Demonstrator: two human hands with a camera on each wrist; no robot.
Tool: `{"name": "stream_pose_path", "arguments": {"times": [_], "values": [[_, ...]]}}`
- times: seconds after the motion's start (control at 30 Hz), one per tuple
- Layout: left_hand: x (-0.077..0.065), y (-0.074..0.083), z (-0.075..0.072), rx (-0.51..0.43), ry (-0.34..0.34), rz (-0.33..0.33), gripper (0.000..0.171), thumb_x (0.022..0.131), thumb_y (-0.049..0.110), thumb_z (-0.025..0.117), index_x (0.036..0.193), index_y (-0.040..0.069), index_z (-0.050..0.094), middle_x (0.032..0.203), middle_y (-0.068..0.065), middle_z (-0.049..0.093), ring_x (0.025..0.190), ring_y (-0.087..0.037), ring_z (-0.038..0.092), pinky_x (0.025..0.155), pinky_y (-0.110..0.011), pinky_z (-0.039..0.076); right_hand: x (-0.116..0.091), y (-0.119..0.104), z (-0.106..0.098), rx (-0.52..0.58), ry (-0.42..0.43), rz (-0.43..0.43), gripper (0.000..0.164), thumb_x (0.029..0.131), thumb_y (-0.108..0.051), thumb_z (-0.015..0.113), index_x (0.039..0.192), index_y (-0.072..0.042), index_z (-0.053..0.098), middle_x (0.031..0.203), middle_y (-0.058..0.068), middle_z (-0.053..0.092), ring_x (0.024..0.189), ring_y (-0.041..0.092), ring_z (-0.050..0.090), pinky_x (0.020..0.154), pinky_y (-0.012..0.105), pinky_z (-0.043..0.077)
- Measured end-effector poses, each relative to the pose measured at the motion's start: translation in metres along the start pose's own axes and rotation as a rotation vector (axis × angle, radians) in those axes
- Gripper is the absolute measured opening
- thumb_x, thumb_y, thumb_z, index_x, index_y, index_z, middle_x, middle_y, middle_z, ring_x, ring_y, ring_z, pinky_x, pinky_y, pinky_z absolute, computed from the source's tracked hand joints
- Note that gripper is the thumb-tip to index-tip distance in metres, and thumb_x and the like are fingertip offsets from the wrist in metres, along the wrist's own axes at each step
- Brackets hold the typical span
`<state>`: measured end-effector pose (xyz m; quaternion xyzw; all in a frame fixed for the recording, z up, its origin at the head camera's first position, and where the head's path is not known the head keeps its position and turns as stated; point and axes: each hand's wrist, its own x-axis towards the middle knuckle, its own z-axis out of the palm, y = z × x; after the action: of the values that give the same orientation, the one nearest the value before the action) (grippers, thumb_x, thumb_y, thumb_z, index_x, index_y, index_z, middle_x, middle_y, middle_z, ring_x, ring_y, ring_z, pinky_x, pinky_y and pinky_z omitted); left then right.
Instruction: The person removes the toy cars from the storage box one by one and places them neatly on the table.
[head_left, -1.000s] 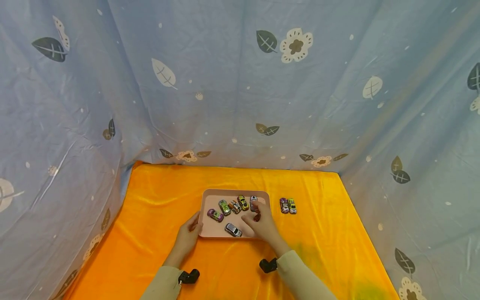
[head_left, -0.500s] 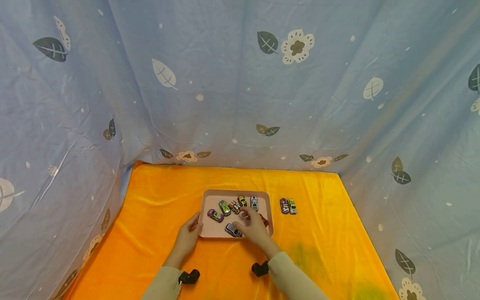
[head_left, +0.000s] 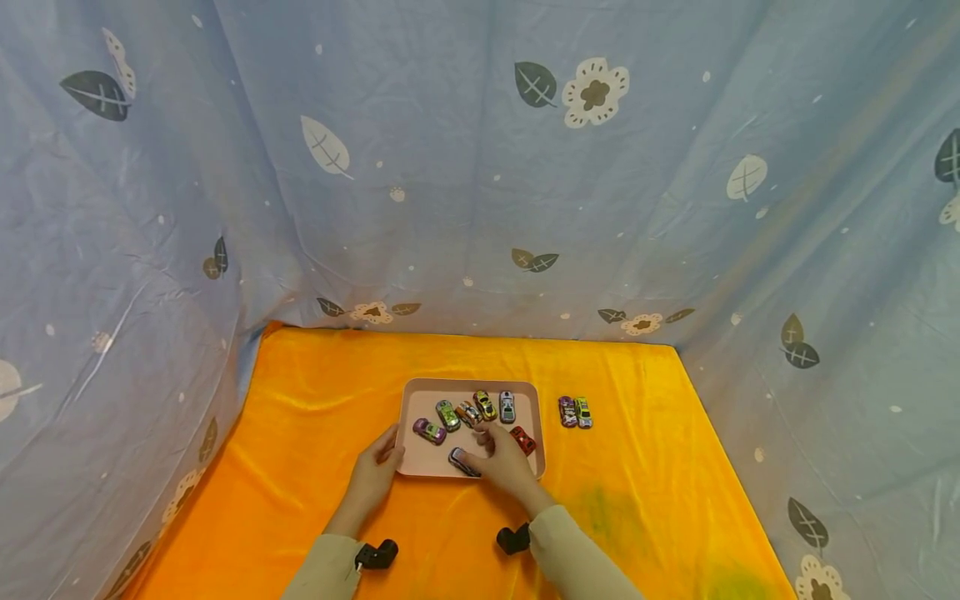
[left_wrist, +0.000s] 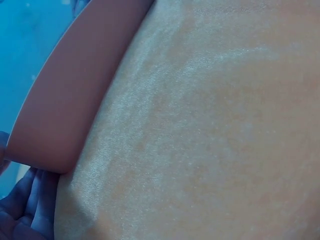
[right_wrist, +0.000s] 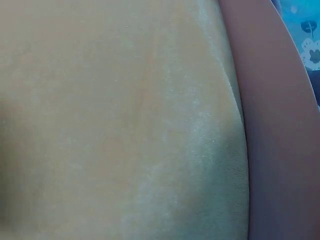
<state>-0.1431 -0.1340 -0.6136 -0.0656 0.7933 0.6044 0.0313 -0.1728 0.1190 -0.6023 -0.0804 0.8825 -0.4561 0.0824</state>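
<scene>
A shallow pink tray [head_left: 431, 463] lies on the orange cloth with several small toy cars in it. My left hand [head_left: 372, 473] holds the tray's left edge, thumb at the rim; in the left wrist view its fingers [left_wrist: 32, 202] lie by the tray's corner. My right hand [head_left: 504, 462] is over the tray's front, thumb and index finger spread apart. Its thumb overlaps a silver toy car [head_left: 459, 461]; whether they touch, I cannot tell. A red toy car [head_left: 523, 440] sits just right of that hand. The right wrist view shows the tray's outer wall [right_wrist: 280, 150] and cloth.
Inside the tray's back half are purple [head_left: 429, 431], green [head_left: 447, 415], orange-white [head_left: 469, 412], yellow [head_left: 485, 406] and white [head_left: 507, 407] toy cars. Right of the tray, a purple car [head_left: 567, 412] and a lime car [head_left: 583, 412] stand side by side. Patterned blue curtains [head_left: 465, 208] surround the cloth.
My right hand has moved left from the red toy car, which now lies uncovered in the tray, to the silver one. The left hand has stayed at the tray's edge.
</scene>
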Motion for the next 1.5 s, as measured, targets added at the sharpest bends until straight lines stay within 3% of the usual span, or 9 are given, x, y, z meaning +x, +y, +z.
{"name": "stream_pose_path", "arguments": {"times": [0.2, 0.57, 0.7, 0.97, 1.27, 1.5], "values": [[-0.0003, 0.0003, -0.0012, 0.006, 0.002, -0.001, 0.051, 0.099, 0.017, 0.056, 0.148, 0.012, 0.042, 0.142, -0.015, 0.049, 0.119, -0.030, 0.055, 0.097, -0.041, 0.047, 0.0015, 0.0003, 0.0005, -0.044, -0.023, 0.012, 0.060, 0.081, -0.045, 0.076, 0.127, -0.012, 0.058, 0.104, -0.002, 0.061, 0.092, 0.014, 0.055, 0.087, 0.035, 0.048], [-0.0015, 0.0012, 0.0001, 0.013, 0.014, 0.035, 0.051, 0.099, 0.017, 0.057, 0.147, 0.008, 0.043, 0.139, -0.018, 0.051, 0.117, -0.032, 0.056, 0.096, -0.042, 0.048, -0.0009, -0.0036, -0.0021, -0.058, -0.037, -0.015, 0.040, 0.085, -0.035, 0.075, 0.114, -0.010, 0.064, 0.094, -0.001, 0.061, 0.082, 0.014, 0.054, 0.075, 0.030, 0.048], [-0.0011, 0.0019, -0.0004, 0.011, 0.009, 0.015, 0.051, 0.099, 0.018, 0.057, 0.147, 0.010, 0.043, 0.140, -0.017, 0.051, 0.117, -0.031, 0.055, 0.096, -0.041, 0.048, -0.0010, -0.0042, -0.0029, -0.061, -0.032, -0.020, 0.033, 0.087, -0.029, 0.074, 0.111, -0.009, 0.064, 0.092, -0.003, 0.061, 0.079, 0.013, 0.053, 0.072, 0.028, 0.049], [-0.0007, 0.0030, -0.0009, 0.010, 0.001, 0.002, 0.051, 0.100, 0.018, 0.056, 0.148, 0.012, 0.042, 0.142, -0.016, 0.049, 0.120, -0.031, 0.054, 0.097, -0.042, 0.047, 0.0004, -0.0033, -0.0041, -0.046, -0.059, 0.000, 0.040, 0.080, -0.030, 0.080, 0.110, -0.011, 0.065, 0.093, -0.003, 0.059, 0.079, 0.014, 0.051, 0.073, 0.027, 0.046], [-0.0007, 0.0036, 0.0001, -0.004, -0.005, -0.003, 0.051, 0.100, 0.017, 0.056, 0.149, 0.011, 0.041, 0.142, -0.016, 0.049, 0.122, -0.032, 0.053, 0.098, -0.041, 0.046, 0.0018, 0.0001, -0.0042, -0.077, -0.080, -0.013, 0.034, 0.080, -0.026, 0.077, 0.110, -0.014, 0.066, 0.090, -0.005, 0.058, 0.079, 0.013, 0.052, 0.074, 0.029, 0.047], [-0.0013, 0.0013, -0.0001, -0.013, -0.009, -0.007, 0.052, 0.099, 0.018, 0.056, 0.149, 0.012, 0.041, 0.143, -0.016, 0.047, 0.124, -0.032, 0.051, 0.098, -0.041, 0.045, -0.0014, 0.0000, -0.0065, -0.096, -0.027, -0.026, 0.035, 0.082, -0.022, 0.073, 0.114, -0.010, 0.065, 0.099, -0.001, 0.057, 0.086, 0.014, 0.053, 0.077, 0.031, 0.050]]}}
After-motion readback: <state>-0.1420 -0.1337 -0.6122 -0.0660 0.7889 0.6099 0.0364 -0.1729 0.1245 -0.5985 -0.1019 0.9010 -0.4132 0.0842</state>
